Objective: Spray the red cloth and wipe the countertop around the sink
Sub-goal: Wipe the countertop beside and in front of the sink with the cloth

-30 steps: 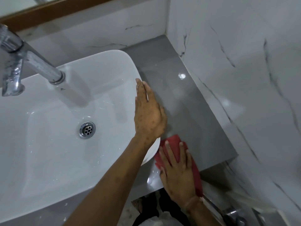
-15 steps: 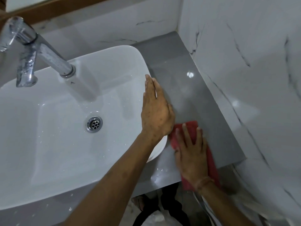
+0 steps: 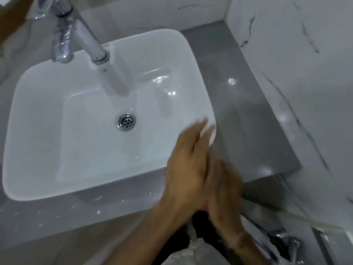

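Note:
The white basin [image 3: 38, 115] sits on the grey countertop [image 3: 248, 121]. My left hand [image 3: 185, 165] lies open and motion-blurred over the basin's front right corner, fingertips on the rim. Right beside it, my right hand [image 3: 225, 188] is blurred at the countertop's front edge. The red cloth [image 3: 204, 208] is almost wholly hidden beneath the hands; only a small reddish sliver shows between the wrists. No spray bottle is in view.
A chrome faucet [image 3: 80, 31] stands behind the basin, its spout over the bowl. Marble walls [image 3: 305, 92] close the back and right. White specks [image 3: 98, 212] dot the front counter strip. A chrome fitting [image 3: 282, 240] sits below the counter's right end.
My right hand has pulled the cloth back from the counter beside the basin to the front edge. My left hand slid back along the rim to the front right corner. The view shifted left.

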{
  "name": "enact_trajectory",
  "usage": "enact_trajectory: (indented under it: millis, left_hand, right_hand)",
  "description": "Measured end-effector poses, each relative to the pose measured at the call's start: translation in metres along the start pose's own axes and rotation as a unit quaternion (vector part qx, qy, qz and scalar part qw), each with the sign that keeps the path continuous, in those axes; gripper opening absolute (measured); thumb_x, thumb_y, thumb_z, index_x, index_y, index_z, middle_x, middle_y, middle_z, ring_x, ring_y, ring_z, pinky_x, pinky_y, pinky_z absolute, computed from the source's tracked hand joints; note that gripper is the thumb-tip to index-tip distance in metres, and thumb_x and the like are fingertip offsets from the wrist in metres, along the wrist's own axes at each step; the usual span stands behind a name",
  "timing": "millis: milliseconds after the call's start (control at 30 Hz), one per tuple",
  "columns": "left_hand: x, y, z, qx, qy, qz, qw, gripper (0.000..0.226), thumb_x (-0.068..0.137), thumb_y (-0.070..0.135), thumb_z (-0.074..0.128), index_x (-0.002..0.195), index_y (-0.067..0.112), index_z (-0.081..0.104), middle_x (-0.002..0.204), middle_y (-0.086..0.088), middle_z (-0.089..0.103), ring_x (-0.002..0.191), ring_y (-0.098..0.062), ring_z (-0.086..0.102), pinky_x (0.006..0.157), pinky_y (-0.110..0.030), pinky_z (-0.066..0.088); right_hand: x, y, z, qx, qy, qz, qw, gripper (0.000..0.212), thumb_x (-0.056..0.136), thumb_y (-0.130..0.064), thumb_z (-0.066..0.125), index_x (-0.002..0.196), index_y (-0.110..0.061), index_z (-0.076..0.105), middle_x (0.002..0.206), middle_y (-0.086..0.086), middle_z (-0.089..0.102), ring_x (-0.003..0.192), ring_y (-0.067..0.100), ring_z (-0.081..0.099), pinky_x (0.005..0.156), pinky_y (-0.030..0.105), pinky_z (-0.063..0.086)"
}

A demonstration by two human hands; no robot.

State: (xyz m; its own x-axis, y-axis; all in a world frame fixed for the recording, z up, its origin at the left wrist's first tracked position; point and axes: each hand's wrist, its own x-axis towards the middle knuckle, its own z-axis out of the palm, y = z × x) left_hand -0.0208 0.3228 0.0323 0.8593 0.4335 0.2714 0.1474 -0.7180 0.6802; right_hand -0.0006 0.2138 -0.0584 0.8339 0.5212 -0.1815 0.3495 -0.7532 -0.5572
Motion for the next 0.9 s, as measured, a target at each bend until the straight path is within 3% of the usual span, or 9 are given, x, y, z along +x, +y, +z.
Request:
enact_trajectory:
  millis: [100, 167, 267, 333, 433, 500, 633, 767, 900]
  left_hand:
    - [-0.093, -0.005, 0.002, 0.002, -0.051, -0.073, 0.996, 0.034, 0.092, 0.018, 0.046, 0.122, 0.010, 0.061, 0.120, -0.007, 0.063, 0.113, -0.020, 0.058, 0.099, -0.033, 0.047]
    - [-0.112, -0.010, 0.023, 0.044, -0.125, -0.178, 0.975, 0.045, 0.093, 0.029, 0.046, 0.134, 0.010, 0.050, 0.135, -0.012, 0.054, 0.128, -0.027, 0.048, 0.110, -0.042, 0.039]
    - [-0.098, -0.024, 0.055, 0.132, -0.186, -0.259, 0.939, 0.081, 0.089, 0.057, 0.033, 0.150, 0.006, 0.016, 0.159, -0.019, 0.019, 0.149, -0.034, 0.009, 0.122, -0.046, 0.006]
    - [-0.086, -0.031, 0.069, 0.150, -0.179, -0.267, 0.935, 0.090, 0.082, 0.063, 0.026, 0.149, 0.004, 0.021, 0.157, -0.023, 0.022, 0.147, -0.040, 0.011, 0.120, -0.049, -0.001]
    - [-0.090, -0.042, 0.081, 0.161, -0.142, -0.264, 0.940, 0.080, 0.083, 0.059, 0.036, 0.144, 0.007, 0.035, 0.150, -0.022, 0.038, 0.141, -0.042, 0.029, 0.118, -0.052, 0.008]
    - [-0.098, -0.054, 0.086, 0.190, -0.143, -0.260, 0.936, 0.082, 0.085, 0.062, 0.036, 0.146, 0.007, 0.030, 0.152, -0.022, 0.035, 0.143, -0.039, 0.026, 0.120, -0.052, 0.013]
    - [-0.111, -0.070, 0.081, 0.207, -0.121, -0.282, 0.929, 0.082, 0.089, 0.062, 0.033, 0.150, 0.009, 0.018, 0.158, -0.018, 0.024, 0.148, -0.035, 0.013, 0.122, -0.049, 0.006]
    - [-0.147, -0.104, 0.035, 0.231, -0.064, -0.326, 0.915, 0.074, 0.092, 0.053, 0.030, 0.151, 0.011, 0.018, 0.159, -0.015, 0.020, 0.149, -0.034, 0.010, 0.121, -0.051, 0.013]
    - [-0.204, -0.169, -0.048, 0.280, -0.012, -0.416, 0.865, 0.071, 0.093, 0.053, 0.022, 0.152, 0.014, 0.011, 0.161, -0.016, 0.014, 0.148, -0.036, 0.011, 0.120, -0.052, 0.014]
  right_hand:
    - [0.025, -0.004, -0.053, 0.160, 0.199, -0.038, 0.966, 0.043, 0.094, -0.024, 0.033, 0.128, -0.001, 0.048, 0.131, 0.016, 0.052, 0.122, 0.035, 0.045, 0.108, 0.044, 0.032]
    - [0.044, -0.029, -0.075, 0.163, 0.226, -0.129, 0.952, 0.040, 0.094, -0.019, 0.036, 0.125, 0.002, 0.050, 0.127, 0.020, 0.054, 0.119, 0.036, 0.047, 0.107, 0.045, 0.035]
    - [0.062, -0.086, -0.069, 0.080, 0.135, -0.267, 0.951, 0.041, 0.096, -0.026, 0.035, 0.127, -0.005, 0.051, 0.133, 0.014, 0.054, 0.126, 0.026, 0.045, 0.111, 0.039, 0.031]
    - [0.060, -0.117, -0.052, -0.009, 0.041, -0.307, 0.951, 0.045, 0.097, -0.035, 0.033, 0.133, -0.012, 0.048, 0.141, 0.008, 0.048, 0.132, 0.021, 0.041, 0.114, 0.039, 0.027]
    - [0.056, -0.127, -0.025, -0.161, -0.042, -0.268, 0.949, 0.053, 0.097, -0.049, 0.027, 0.136, -0.018, 0.045, 0.152, 0.005, 0.035, 0.137, 0.021, 0.033, 0.103, 0.040, 0.035]
    - [0.059, -0.123, -0.022, -0.169, -0.030, -0.242, 0.955, 0.053, 0.095, -0.051, 0.028, 0.132, -0.018, 0.050, 0.151, 0.005, 0.036, 0.135, 0.023, 0.034, 0.095, 0.040, 0.041]
    - [0.064, -0.117, -0.024, -0.178, -0.023, -0.277, 0.944, 0.049, 0.095, -0.049, 0.031, 0.127, -0.020, 0.054, 0.146, 0.003, 0.043, 0.130, 0.022, 0.041, 0.087, 0.040, 0.046]
    - [0.062, -0.118, -0.026, -0.176, -0.039, -0.288, 0.941, 0.052, 0.093, -0.050, 0.027, 0.126, -0.021, 0.055, 0.142, 0.001, 0.048, 0.127, 0.022, 0.043, 0.087, 0.039, 0.045]
    - [0.055, -0.128, -0.026, -0.187, -0.079, -0.316, 0.927, 0.058, 0.092, -0.051, 0.021, 0.128, -0.019, 0.053, 0.142, 0.004, 0.048, 0.126, 0.026, 0.045, 0.097, 0.043, 0.039]
